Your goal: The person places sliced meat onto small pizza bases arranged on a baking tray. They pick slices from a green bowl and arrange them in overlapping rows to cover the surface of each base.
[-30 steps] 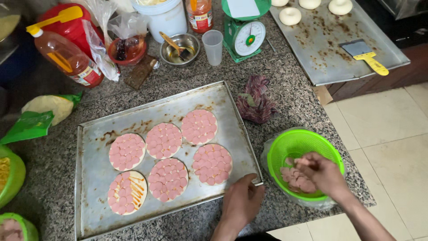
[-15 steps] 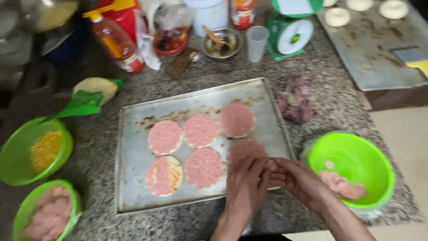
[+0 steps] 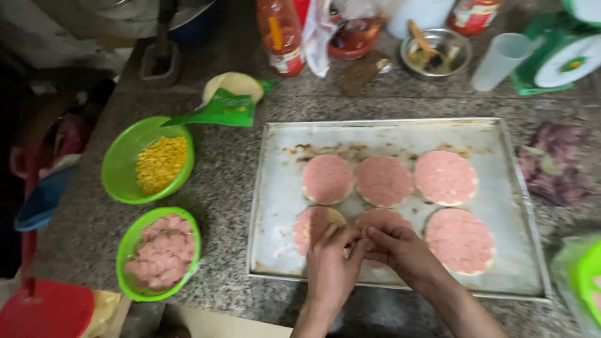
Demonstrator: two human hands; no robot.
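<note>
My left hand (image 3: 328,266) and my right hand (image 3: 407,253) meet fingertip to fingertip over the near left part of a metal baking tray (image 3: 266,188). Together they pinch a small pink meat piece, mostly hidden by the fingers. Several round bases topped with pink meat slices lie on the tray in two rows, such as one (image 3: 327,178) at the back left and one (image 3: 460,241) to the right of my hands. The two near-left rounds (image 3: 307,225) are partly covered by my hands.
On the granite counter left of the tray stand a green bowl of corn (image 3: 156,164) and a green bowl of pink meat slices (image 3: 161,250). Behind are a green packet (image 3: 219,109), sauce bottle (image 3: 282,37), steel bowl (image 3: 435,53), plastic cup (image 3: 501,59) and green scale (image 3: 563,62). Another green bowl (image 3: 585,275) sits at the right edge.
My right hand left the green bowl on the right and joined my left hand over the tray. The view swung left, bringing the corn and meat bowls into sight.
</note>
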